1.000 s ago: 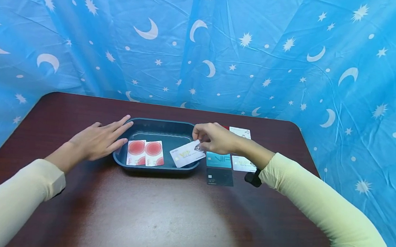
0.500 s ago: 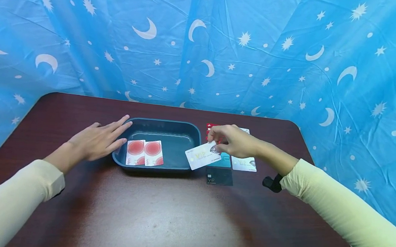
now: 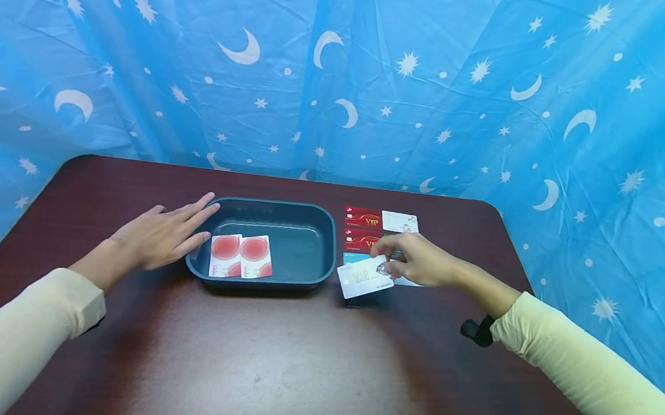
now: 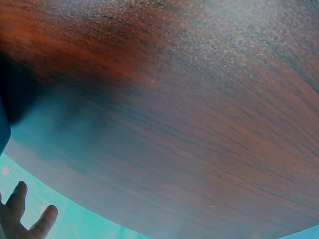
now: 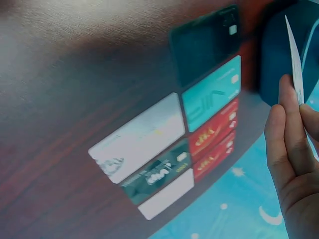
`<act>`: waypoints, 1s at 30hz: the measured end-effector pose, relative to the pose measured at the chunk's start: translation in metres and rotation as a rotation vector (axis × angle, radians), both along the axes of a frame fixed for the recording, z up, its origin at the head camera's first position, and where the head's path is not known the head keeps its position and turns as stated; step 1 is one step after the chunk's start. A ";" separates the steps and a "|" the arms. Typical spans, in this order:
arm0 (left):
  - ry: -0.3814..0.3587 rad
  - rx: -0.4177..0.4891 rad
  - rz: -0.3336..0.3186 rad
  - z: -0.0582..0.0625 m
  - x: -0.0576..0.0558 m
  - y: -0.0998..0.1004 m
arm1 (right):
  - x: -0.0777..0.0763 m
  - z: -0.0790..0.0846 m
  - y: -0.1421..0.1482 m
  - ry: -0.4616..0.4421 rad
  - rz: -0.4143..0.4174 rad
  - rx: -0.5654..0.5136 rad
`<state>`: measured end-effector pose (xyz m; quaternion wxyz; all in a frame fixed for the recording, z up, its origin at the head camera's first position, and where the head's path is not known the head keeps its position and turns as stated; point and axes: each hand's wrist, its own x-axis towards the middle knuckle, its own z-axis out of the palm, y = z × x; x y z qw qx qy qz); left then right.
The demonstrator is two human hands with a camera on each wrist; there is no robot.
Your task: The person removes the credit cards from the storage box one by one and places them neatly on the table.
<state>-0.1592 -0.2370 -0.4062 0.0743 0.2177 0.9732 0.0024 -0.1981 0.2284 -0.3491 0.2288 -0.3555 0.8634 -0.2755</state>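
My right hand pinches a white VIP card between thumb and fingers. In the head view this card overlaps the black card and part of the teal card; in the right wrist view the held card shows nearly edge-on. At the left end of the dark blue tray, my left hand rests with spread, straight fingers at the rim. Two white cards with red circles, a left card and a right card, lie side by side inside.
Right of the tray, cards lie in two columns: an upper red VIP card, a lower red card, a white card. The right wrist view also shows a dark green card and another white card. A blue curtain hangs behind.
My right hand has carried the white VIP card rightward from over the tray to above the cards on the table. My left hand has stayed at the tray.
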 end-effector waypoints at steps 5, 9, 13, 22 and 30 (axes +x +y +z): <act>0.010 0.009 -0.004 0.000 0.000 0.000 | 0.003 -0.009 0.011 -0.027 -0.039 0.020; 0.017 0.013 -0.002 0.000 0.001 0.001 | 0.004 -0.015 0.021 -0.048 -0.070 0.038; 0.013 0.015 0.001 0.000 0.001 0.002 | 0.005 -0.023 0.034 -0.071 -0.107 0.016; -0.005 0.008 0.006 0.003 0.001 0.003 | 0.006 -0.043 0.066 -0.066 -0.177 0.009; 0.005 0.011 0.003 0.001 0.002 0.001 | 0.010 -0.051 0.082 -0.071 -0.212 0.000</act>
